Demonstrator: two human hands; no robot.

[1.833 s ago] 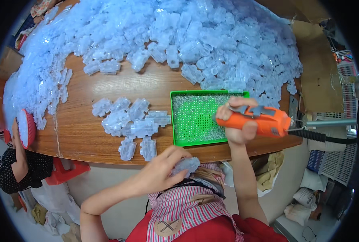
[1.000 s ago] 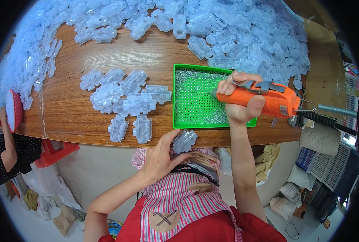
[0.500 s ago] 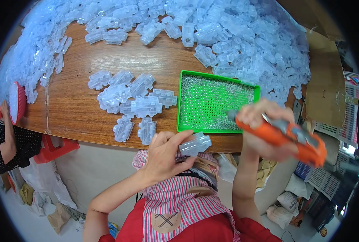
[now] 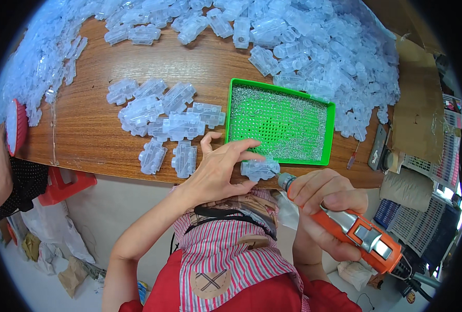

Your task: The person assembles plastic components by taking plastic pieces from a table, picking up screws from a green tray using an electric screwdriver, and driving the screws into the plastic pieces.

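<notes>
Left elbow is bent at lower left; left forearm is angled up and rightward. Left hand is held near centre frame, back upward, fingers spread, its thumb set below them in a pinch pointed rightward. Right forearm is raised steeply at lower right, foreshortened. Right hand is placed right of centre, its fingers curled in a full wrap grip.
</notes>
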